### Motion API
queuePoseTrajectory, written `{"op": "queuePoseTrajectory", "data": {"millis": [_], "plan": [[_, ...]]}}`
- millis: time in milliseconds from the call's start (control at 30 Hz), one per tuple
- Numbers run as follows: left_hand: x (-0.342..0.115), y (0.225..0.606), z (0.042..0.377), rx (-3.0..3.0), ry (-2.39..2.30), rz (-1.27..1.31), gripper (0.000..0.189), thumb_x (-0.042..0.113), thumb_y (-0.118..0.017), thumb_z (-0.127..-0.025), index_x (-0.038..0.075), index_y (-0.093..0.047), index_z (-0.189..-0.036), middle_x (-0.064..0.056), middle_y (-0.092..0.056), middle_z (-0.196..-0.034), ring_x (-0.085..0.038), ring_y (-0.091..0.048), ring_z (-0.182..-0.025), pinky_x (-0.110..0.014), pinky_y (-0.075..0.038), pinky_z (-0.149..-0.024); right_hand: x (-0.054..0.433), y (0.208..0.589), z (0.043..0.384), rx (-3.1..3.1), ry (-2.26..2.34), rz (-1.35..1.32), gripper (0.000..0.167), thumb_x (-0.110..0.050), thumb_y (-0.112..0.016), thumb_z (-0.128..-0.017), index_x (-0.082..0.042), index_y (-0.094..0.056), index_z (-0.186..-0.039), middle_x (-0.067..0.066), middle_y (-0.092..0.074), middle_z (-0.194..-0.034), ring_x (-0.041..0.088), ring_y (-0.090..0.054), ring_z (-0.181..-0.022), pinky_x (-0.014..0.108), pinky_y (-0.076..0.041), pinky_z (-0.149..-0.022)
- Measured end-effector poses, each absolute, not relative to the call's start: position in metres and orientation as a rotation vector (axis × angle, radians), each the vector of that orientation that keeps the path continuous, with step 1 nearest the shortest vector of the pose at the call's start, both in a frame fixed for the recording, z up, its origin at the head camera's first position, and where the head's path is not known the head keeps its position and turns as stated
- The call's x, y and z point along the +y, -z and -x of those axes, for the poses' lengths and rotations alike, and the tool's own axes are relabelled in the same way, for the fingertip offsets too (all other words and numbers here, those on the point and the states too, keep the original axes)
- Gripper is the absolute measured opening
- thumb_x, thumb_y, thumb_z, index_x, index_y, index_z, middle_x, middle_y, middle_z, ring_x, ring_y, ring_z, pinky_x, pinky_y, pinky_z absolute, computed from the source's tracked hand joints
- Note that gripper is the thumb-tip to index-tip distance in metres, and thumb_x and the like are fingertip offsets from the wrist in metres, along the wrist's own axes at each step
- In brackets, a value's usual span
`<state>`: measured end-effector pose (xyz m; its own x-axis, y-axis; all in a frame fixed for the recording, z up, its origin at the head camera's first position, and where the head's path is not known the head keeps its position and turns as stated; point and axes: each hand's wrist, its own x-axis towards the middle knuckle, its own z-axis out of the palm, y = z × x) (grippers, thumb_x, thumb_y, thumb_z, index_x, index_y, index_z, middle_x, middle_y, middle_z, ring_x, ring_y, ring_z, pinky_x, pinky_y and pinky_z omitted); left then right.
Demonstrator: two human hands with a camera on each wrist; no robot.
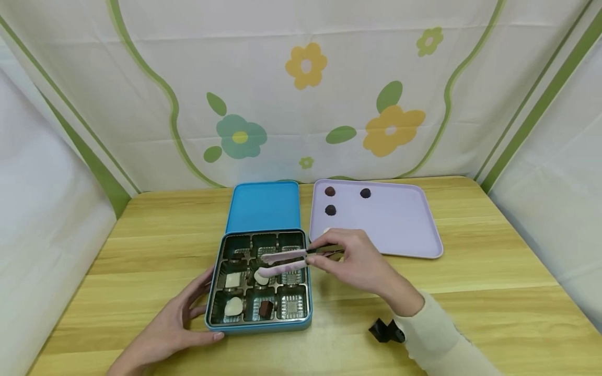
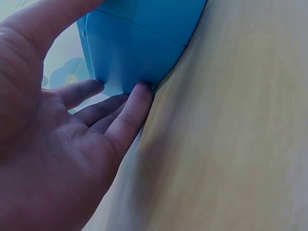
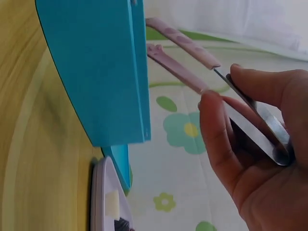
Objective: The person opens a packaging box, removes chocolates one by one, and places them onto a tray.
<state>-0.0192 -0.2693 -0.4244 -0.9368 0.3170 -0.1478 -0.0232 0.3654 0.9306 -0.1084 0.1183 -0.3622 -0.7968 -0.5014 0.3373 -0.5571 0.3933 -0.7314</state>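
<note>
My right hand (image 1: 359, 261) pinches metal tongs with pink tips (image 1: 282, 269) between thumb and fingers. The tong tips stand apart over the middle compartment of a blue tin (image 1: 263, 329), right by a rounded white chocolate (image 1: 261, 277); whether they touch it I cannot tell. Other compartments hold a square white chocolate (image 1: 232, 280), a rounded white one (image 1: 233, 306), a brown block (image 1: 265, 309) and a dark piece at the back left. My left hand (image 1: 171, 324) rests against the tin's left side, fingertips (image 2: 139, 91) touching its wall and thumb near the front corner.
Behind the tin lies its blue lid (image 1: 264, 209). A lilac tray (image 1: 390, 224) at the back right carries several chocolates, one being dark (image 1: 365, 193); a pale piece there is partly hidden by my right hand. A black object (image 1: 386, 331) appears beside my right sleeve.
</note>
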Motion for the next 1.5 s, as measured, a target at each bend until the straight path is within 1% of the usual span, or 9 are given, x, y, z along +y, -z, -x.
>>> {"op": "queuePoseTrajectory", "data": {"millis": [100, 300, 433, 533, 633, 867, 1033, 1233, 1500], "plan": [[-0.269, 0.423, 0.020, 2.324, -1.597, -0.256, 0.116, 0.017, -0.095, -0.081, 0.024, -0.024, -0.173, -0.023, -0.026, -0.176, 0.021, -0.041, -0.136, -0.017, -0.052, -0.109, 0.109, 0.360, 0.105, -2.580, -1.321, -1.028, 0.012, -0.016, -0.084, -0.094, -0.012, -0.082, -0.106, -0.005, -0.079, -0.098, 0.004, -0.066, -0.086, 0.025, -0.059, -0.074], [-0.269, 0.424, 0.020, 2.319, -1.610, -0.274, 0.116, 0.016, -0.095, -0.081, 0.022, -0.024, -0.173, -0.026, -0.028, -0.174, 0.020, -0.043, -0.136, -0.017, -0.052, -0.108, 0.094, 0.348, 0.104, -2.644, -1.222, -1.078, 0.014, -0.018, -0.084, -0.095, -0.009, -0.081, -0.105, -0.002, -0.076, -0.092, 0.002, -0.058, -0.073, 0.018, -0.054, -0.062], [-0.268, 0.427, 0.020, 2.297, -1.626, -0.292, 0.116, 0.014, -0.094, -0.081, 0.021, -0.024, -0.173, -0.026, -0.029, -0.174, 0.017, -0.045, -0.137, -0.017, -0.052, -0.109, 0.083, 0.341, 0.105, -2.702, -1.083, -1.128, 0.015, -0.019, -0.084, -0.094, -0.007, -0.081, -0.102, -0.002, -0.075, -0.089, -0.001, -0.057, -0.070, 0.015, -0.053, -0.062], [-0.267, 0.427, 0.020, 2.298, -1.617, -0.276, 0.115, 0.016, -0.094, -0.082, 0.023, -0.024, -0.173, -0.023, -0.028, -0.175, 0.018, -0.044, -0.137, -0.016, -0.052, -0.108, 0.076, 0.337, 0.104, -2.733, -1.016, -1.159, 0.014, -0.018, -0.084, -0.094, -0.006, -0.081, -0.102, -0.001, -0.075, -0.089, -0.001, -0.056, -0.069, 0.014, -0.051, -0.061], [-0.267, 0.426, 0.020, 2.310, -1.606, -0.264, 0.115, 0.017, -0.095, -0.081, 0.025, -0.025, -0.172, -0.022, -0.027, -0.176, 0.019, -0.043, -0.137, -0.017, -0.053, -0.108, 0.070, 0.334, 0.103, -2.752, -0.950, -1.183, 0.014, -0.018, -0.084, -0.094, -0.007, -0.081, -0.102, -0.001, -0.075, -0.090, 0.002, -0.056, -0.070, 0.014, -0.049, -0.061], [-0.267, 0.428, 0.020, 2.297, -1.617, -0.271, 0.114, 0.016, -0.094, -0.082, 0.027, -0.024, -0.172, -0.023, -0.028, -0.175, 0.018, -0.044, -0.137, -0.017, -0.052, -0.109, 0.062, 0.327, 0.102, -2.800, -0.727, -1.261, 0.018, -0.024, -0.083, -0.096, -0.008, -0.080, -0.104, 0.003, -0.078, -0.100, 0.010, -0.065, -0.079, 0.018, -0.052, -0.066], [-0.267, 0.427, 0.020, 2.299, -1.617, -0.269, 0.114, 0.016, -0.094, -0.082, 0.027, -0.024, -0.172, -0.022, -0.027, -0.175, 0.018, -0.044, -0.137, -0.018, -0.053, -0.109, 0.065, 0.330, 0.106, -2.770, -0.796, -1.259, 0.012, -0.018, -0.080, -0.098, -0.008, -0.080, -0.103, 0.002, -0.078, -0.097, 0.008, -0.063, -0.076, 0.017, -0.050, -0.066], [-0.269, 0.424, 0.019, 2.298, -1.618, -0.278, 0.115, 0.016, -0.094, -0.082, 0.025, -0.023, -0.173, -0.025, -0.029, -0.174, 0.016, -0.045, -0.137, -0.018, -0.053, -0.108, 0.074, 0.335, 0.111, -2.725, -0.942, -1.233, 0.009, -0.017, -0.081, -0.097, -0.009, -0.081, -0.101, -0.002, -0.076, -0.090, 0.005, -0.053, -0.072, 0.017, -0.045, -0.061], [-0.269, 0.424, 0.018, 2.271, -1.625, -0.261, 0.115, 0.014, -0.093, -0.083, 0.023, -0.022, -0.173, -0.026, -0.029, -0.174, 0.014, -0.047, -0.136, -0.016, -0.052, -0.108, 0.089, 0.342, 0.111, -2.660, -1.264, -1.173, 0.006, -0.012, -0.081, -0.096, -0.009, -0.081, -0.102, -0.003, -0.075, -0.089, -0.001, -0.053, -0.068, 0.018, -0.051, -0.059]]}}
